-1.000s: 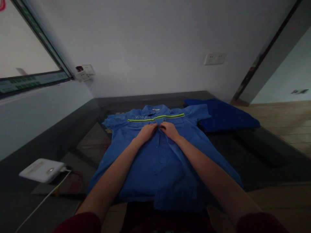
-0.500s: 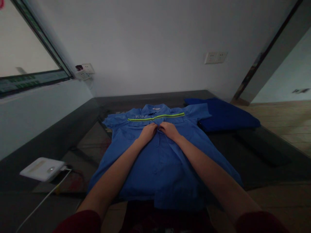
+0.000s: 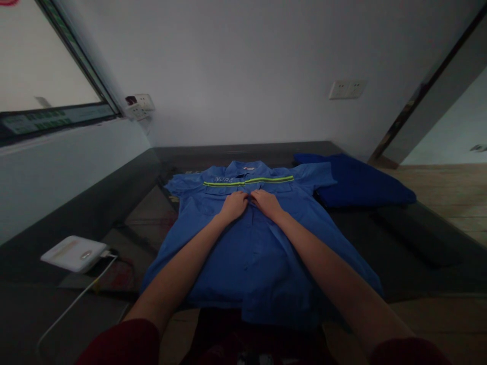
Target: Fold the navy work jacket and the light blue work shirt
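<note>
A blue short-sleeved work shirt (image 3: 224, 258) lies front side up on the dark table, its collar toward the wall and its hem at the near edge. Yellow-green stripes run across its chest, with pale lettering above the left one. My left hand (image 3: 235, 205) is closed on the shirt's front placket just below the stripes. Right beside it, my right hand (image 3: 265, 204) pinches the other side of the same placket. The fingertips of both hands nearly meet, and whatever button lies between them is hidden.
A folded darker blue garment (image 3: 361, 182) lies at the right on the dark table (image 3: 353, 243). At the left stands a white box-like device (image 3: 76, 253) with a white cable. Wall sockets (image 3: 347, 89) and a wall bound the far side.
Both hands stay at the placket with only slight finger movement. The whole view has shifted a little, so things appear slightly farther right.
</note>
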The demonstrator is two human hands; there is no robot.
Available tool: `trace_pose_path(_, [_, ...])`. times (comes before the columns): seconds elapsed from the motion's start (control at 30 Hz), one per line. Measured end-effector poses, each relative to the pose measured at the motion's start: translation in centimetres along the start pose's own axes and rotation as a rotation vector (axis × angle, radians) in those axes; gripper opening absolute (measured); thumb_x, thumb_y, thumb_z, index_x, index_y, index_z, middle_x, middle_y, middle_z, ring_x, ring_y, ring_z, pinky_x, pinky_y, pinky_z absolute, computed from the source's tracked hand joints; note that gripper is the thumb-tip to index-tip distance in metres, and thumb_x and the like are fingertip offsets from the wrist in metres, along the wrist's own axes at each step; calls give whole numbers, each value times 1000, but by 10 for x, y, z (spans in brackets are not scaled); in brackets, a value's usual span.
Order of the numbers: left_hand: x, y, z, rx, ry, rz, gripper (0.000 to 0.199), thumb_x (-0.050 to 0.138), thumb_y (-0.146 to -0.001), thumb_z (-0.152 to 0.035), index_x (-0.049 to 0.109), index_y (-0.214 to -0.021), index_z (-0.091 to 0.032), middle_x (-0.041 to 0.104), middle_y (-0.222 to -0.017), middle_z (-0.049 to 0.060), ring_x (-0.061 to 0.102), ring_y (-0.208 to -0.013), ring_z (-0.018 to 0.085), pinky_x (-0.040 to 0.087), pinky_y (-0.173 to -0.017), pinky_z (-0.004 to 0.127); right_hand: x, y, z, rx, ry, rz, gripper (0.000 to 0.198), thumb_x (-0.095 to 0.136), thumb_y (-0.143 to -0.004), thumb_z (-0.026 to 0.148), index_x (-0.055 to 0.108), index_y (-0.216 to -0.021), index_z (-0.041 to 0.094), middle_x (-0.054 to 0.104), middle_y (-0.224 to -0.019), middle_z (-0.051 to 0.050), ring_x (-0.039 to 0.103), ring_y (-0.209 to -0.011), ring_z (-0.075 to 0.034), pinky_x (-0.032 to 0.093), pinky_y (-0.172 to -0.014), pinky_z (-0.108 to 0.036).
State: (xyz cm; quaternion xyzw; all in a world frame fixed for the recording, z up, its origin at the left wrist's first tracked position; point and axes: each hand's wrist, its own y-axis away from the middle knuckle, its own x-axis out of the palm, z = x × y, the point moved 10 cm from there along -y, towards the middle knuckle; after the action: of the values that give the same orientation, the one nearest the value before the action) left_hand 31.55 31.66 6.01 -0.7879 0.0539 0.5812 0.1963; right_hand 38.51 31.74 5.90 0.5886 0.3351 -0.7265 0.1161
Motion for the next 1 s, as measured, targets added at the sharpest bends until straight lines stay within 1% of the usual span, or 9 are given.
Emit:
trace_pose_path(0.07, [-4, 0, 6, -69, 31, -18, 26, 40, -90, -20, 66, -89, -17, 67, -93, 10, 61, -90, 23, 44, -77, 31, -1, 0, 1, 11, -5, 2, 10, 53, -91, 19, 59, -99, 17, 65, -102, -8, 58, -98, -20, 42, -75, -26])
trace_pose_path(0.13, [-10, 3, 8, -119, 47, -65, 25, 43, -91, -30, 65, -88, -18, 67, -91, 10, 61, -87, 23, 43, -75, 31, 0, 0, -1, 40, -15, 12, 11, 51, -92, 20, 60, -97, 17, 66, -101, -9, 58, -97, -21, 42, -75, -27])
trace_pose_path(0.23, [-16, 7, 4, -115, -17, -121, 24, 50, -89, -38, 63, -86, -18, 67, -90, 9, 60, -88, 23, 41, -78, 32, -1, 1, -5, 87, -29, 13, 11, 51, -92, 21, 61, -94, 17, 66, -99, -9, 59, -95, -21, 42, -71, -27])
trace_pose_path(0.33, [-11, 7, 3, -108, -55, -104, 21, 50, -89, -35, 62, -83, -19, 67, -89, 8, 60, -88, 22, 40, -76, 31, -3, 1, -8, 106, -51, -8, 9, 53, -91, 23, 62, -91, 19, 67, -96, -7, 60, -95, -21, 41, -69, -26])
trace_pose_path(0.47, [0, 3, 8, -98, -1, -76, 22, 47, -90, -32, 63, -81, -19, 67, -84, 6, 60, -81, 20, 39, -69, 27, -4, 2, -11, 118, -97, -29, 9, 55, -90, 23, 63, -87, 19, 68, -93, -7, 60, -90, -20, 40, -70, -26])
trace_pose_path(0.57, [2, -1, 10, -79, 56, -93, 20, 48, -89, -29, 63, -80, -19, 67, -80, 4, 60, -78, 18, 37, -65, 25, -3, 2, -16, 135, -149, -59, 9, 57, -88, 23, 63, -84, 19, 68, -90, -6, 60, -86, -19, 39, -69, -26])
trace_pose_path(0.7, [1, -1, 16, -124, 87, -100, 20, 50, -89, -29, 64, -78, -19, 67, -78, 4, 60, -76, 17, 36, -63, 25, 0, 1, -26, 157, -273, -113, 7, 61, -85, 23, 64, -79, 19, 68, -85, -5, 60, -81, -18, 37, -68, -26])
trace_pose_path(0.83, [-5, 1, 14, -136, 41, -104, 20, 49, -89, -30, 63, -79, -18, 68, -83, 5, 61, -81, 19, 37, -68, 27, 4, -1, -37, 183, -468, -160, 8, 63, -81, 21, 63, -74, 18, 66, -75, -2, 58, -71, -16, 37, -65, -25])
trace_pose_path(1.0, [-16, 4, 0, -48, -134, -154, 19, 47, -91, -30, 62, -85, -19, 67, -93, 8, 58, -94, 22, 35, -84, 33, 7, -4, -46, 203, -697, -212, 10, 64, -76, 21, 59, -68, 17, 62, -67, 1, 55, -65, -14, 38, -63, -23])
